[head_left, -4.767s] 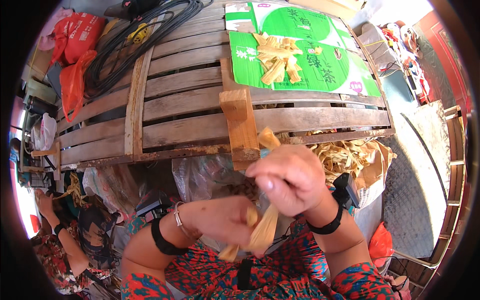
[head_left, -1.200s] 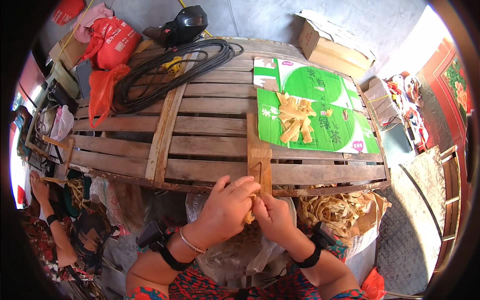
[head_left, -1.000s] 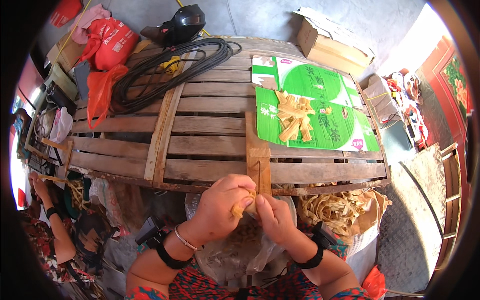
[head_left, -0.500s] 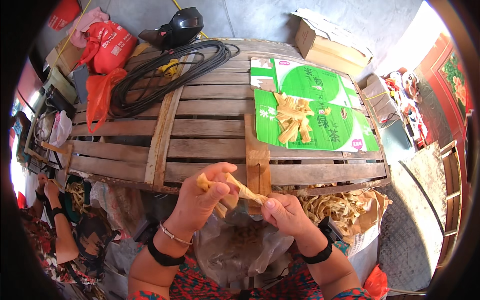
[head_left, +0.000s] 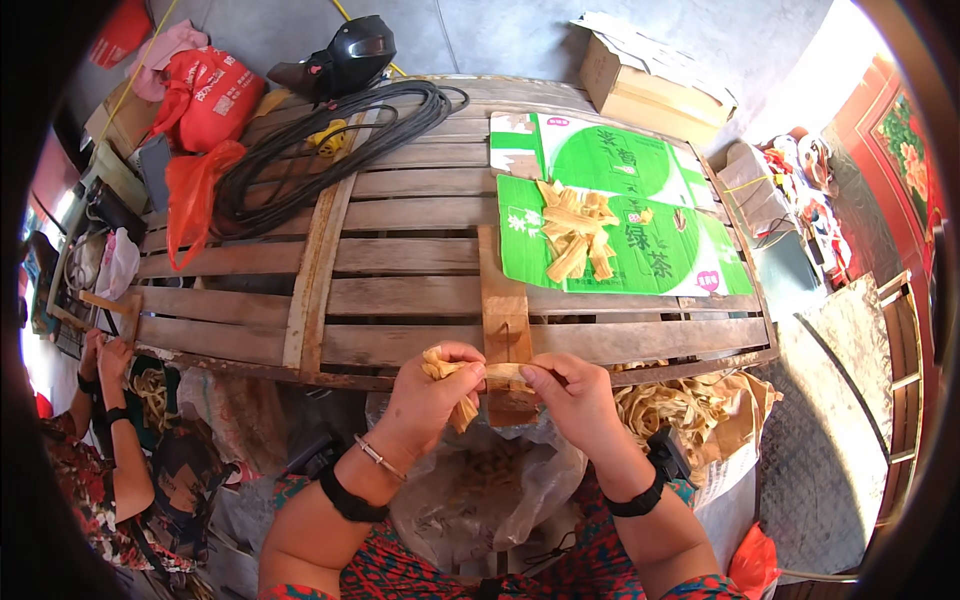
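Between my hands a pale tan, twisted leathery strip (head_left: 506, 371) is stretched. My left hand (head_left: 422, 408) closes round its bunched end, with loose folds poking out above and below the fingers. My right hand (head_left: 578, 402) pinches the other end between thumb and forefinger. Both hands are just off the near edge of a slatted table, by an upright-looking wooden board (head_left: 505, 320) with a small metal piece on it. Below them a clear plastic bag (head_left: 430, 510) hangs open, with small brownish pieces inside. A paper-lined sack of similar strips (head_left: 675, 412) stands right of my right hand.
More strips (head_left: 575, 232) lie on flattened green cardboard (head_left: 690, 255) on the slatted table (head_left: 405, 257). A black cable coil (head_left: 260, 175), a helmet (head_left: 350, 60), red bags (head_left: 212, 90) and a carton (head_left: 655, 85) sit farther back. Another person's hands (head_left: 108, 362) work at far left.
My left hand has closed over the strip's loose end, from a looser grasp with raised fingers. Both hands moved slightly up, and the right hand shifted slightly rightward.
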